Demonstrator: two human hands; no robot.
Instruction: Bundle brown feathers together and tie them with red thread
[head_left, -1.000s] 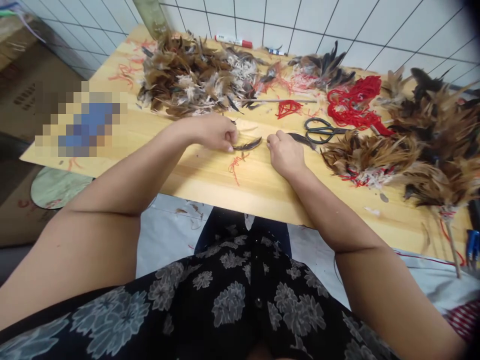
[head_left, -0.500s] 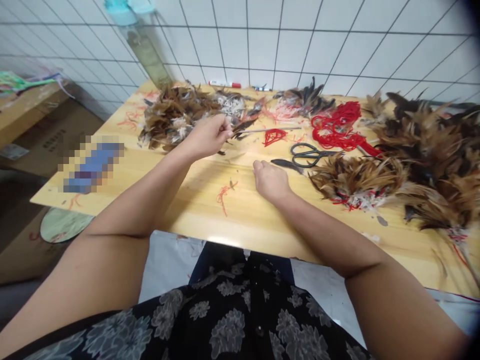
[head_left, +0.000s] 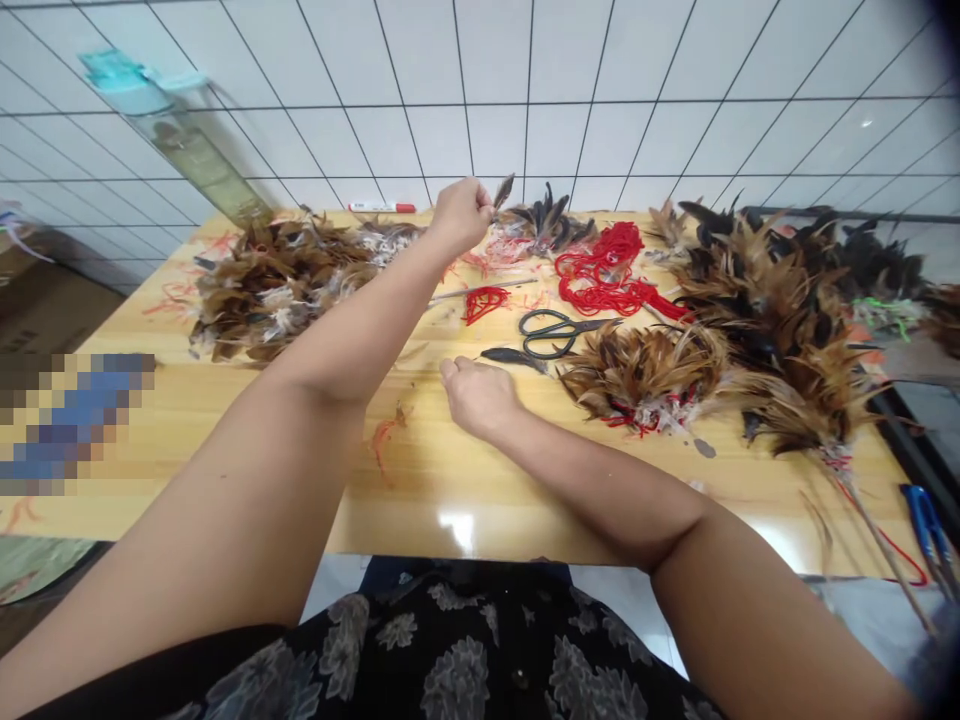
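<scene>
My left hand (head_left: pixel 463 215) is raised over the far side of the table, its fingers pinched on a small dark feather (head_left: pixel 505 190) that points up toward the wall. My right hand (head_left: pixel 480 396) rests closed on the tabletop, knuckles up; whatever its fingers hold is hidden. Just beyond it lies a long black feather (head_left: pixel 513 356), beside black-handled scissors (head_left: pixel 546 334). A bunch of brown feathers (head_left: pixel 645 372) bound with red and white strands sits right of the scissors. Behind them are a tangle of red cord (head_left: pixel 600 282) and a smaller red bundle of cord (head_left: pixel 486 304).
Brown feathers (head_left: pixel 300 270) are heaped at the left. A feather duster (head_left: pixel 817 400) with a stick handle lies at the right, near a blue-handled tool (head_left: pixel 926 525). A bottle (head_left: pixel 206 165) and a red-capped marker (head_left: pixel 382 208) are by the tiled wall.
My left hand has risen away from the left feather heap toward the wall, lifting the feather. My right hand stays closed near the black feather. The view has shifted to the right.
</scene>
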